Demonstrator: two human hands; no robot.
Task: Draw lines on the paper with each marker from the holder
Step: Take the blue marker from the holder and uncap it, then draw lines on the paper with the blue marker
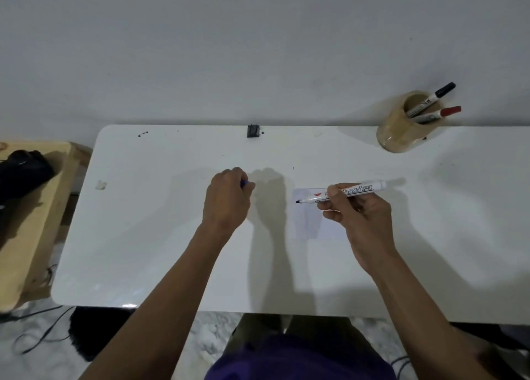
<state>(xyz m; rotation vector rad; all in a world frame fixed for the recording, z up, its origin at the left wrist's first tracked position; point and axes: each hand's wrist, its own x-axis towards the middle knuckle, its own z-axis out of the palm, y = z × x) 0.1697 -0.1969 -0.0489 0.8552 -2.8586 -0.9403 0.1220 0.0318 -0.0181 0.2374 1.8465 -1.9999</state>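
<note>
My right hand (361,216) grips an uncapped white marker (358,191) held nearly level, its dark tip (298,201) pointing left over the left edge of a small white paper (308,222). A red mark (317,193) shows near the paper's top. My left hand (228,199) is closed around a blue cap (245,183), to the left of the paper and apart from it. A tan round holder (397,133) at the back right carries a black-capped marker (433,98) and a red-capped marker (438,114).
The white table (172,250) meets the wall at the back, where a small black clip (253,130) sits. A scrap of tape (101,184) lies near the left edge. A wooden stool (34,222) with a black object (23,170) stands to the left.
</note>
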